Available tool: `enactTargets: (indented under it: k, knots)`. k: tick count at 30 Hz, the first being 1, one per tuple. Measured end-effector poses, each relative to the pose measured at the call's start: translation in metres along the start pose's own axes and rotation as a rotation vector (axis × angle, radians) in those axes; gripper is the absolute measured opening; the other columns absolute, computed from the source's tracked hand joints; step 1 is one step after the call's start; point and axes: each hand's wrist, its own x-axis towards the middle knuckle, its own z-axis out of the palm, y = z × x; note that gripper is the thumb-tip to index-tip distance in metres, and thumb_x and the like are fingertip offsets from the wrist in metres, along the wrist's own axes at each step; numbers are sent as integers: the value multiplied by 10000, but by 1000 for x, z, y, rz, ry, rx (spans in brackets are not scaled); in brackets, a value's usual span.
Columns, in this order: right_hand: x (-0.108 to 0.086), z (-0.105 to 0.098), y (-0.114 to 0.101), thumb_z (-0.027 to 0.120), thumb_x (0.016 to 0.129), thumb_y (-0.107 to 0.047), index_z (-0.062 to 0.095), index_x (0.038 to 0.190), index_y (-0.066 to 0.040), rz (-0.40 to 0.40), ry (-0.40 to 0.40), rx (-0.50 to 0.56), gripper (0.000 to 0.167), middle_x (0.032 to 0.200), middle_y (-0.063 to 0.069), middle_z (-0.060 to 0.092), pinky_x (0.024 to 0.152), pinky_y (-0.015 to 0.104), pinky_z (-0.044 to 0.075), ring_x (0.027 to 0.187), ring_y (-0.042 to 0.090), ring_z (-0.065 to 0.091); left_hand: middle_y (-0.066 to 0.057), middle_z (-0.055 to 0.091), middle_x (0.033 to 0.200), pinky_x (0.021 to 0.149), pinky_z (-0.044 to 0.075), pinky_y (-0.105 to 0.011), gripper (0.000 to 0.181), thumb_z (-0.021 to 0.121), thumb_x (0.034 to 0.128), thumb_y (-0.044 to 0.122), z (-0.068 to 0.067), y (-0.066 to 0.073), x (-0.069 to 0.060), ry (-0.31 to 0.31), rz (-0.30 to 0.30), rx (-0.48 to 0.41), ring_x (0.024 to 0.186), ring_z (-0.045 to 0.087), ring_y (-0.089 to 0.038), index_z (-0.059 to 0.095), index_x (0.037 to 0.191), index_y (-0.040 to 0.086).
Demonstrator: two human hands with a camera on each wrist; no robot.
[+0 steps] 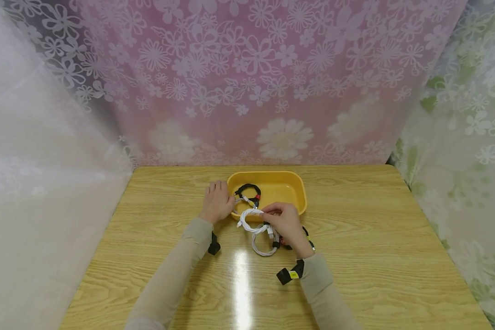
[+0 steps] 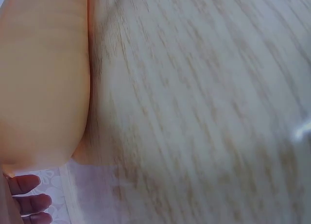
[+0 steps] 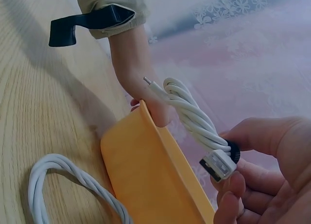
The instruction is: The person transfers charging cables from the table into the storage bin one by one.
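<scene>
My right hand pinches a coiled white cable above the near edge of the yellow tray. In the right wrist view the cable hangs beside the tray's outer wall, its USB plug close to the fingertips of my right hand. My left hand rests at the tray's left rim, thumb against it. Inside the tray, at the left, lie a black coiled cable with a red band and a lighter cable with a yellow band, partly covered.
On the table, just in front of the tray, lies a grey-white coiled cable. Another dark cable lies partly under my right wrist. A floral curtain hangs behind the table.
</scene>
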Motion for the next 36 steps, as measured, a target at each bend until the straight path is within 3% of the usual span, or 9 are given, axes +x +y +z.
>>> enactTargets:
  k: [12,22,28,36]
  knots:
    - [15,-12,3,753,842,-87,756,905,-5,-4,12,17,104,780,72,697,554,252,436,625,152,567,-159,430,1008,829,265,-439,148,435,969,191,-1,0,0,9,4,15,920,345,-332,432,977,43]
    - [33,-25,14,752,868,-160,749,964,-22,59,62,18,168,893,91,713,668,292,498,770,189,644,-157,432,1027,837,269,-438,157,422,982,196,0,-1,1,-9,-10,23,932,350,-327,436,994,41]
    - [43,-30,24,760,858,-145,750,955,-6,61,88,33,170,888,97,713,660,280,503,762,192,649,-157,439,1027,838,271,-440,150,432,975,199,1,0,-3,-11,-9,28,929,346,-324,438,978,49]
    - [59,-33,27,741,874,-172,747,958,-20,69,78,-40,174,892,101,713,667,309,502,769,210,639,-182,465,1090,875,299,-463,174,432,971,207,-1,1,-2,-3,-14,8,979,379,-346,460,1007,38]
